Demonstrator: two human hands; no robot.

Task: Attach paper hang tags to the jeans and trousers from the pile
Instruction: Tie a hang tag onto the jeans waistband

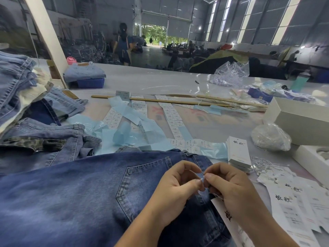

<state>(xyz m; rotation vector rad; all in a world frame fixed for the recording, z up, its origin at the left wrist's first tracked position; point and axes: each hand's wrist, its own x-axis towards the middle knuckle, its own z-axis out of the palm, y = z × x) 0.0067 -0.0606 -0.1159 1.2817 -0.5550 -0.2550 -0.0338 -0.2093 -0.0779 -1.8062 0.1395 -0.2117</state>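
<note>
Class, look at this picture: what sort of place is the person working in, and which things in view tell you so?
Probably a clothing factory's finishing hall. Piles of jeans crowd the big worktable, strips of printed labels and stacked hang tags lie across it, and other workers sit at tables beyond.

Two bare forearms enter from bottom edge of frame, centre and lower right. No sleeves, cuffs or gloves visible; arms uncovered as far as frame shows. No watch, bracelet or rings on either wrist or fingers. Left hand [179, 186] and right hand [226, 184]: nails short, plain, no visible polish. Rest of body, incl. clothing, is out of frame.
</note>
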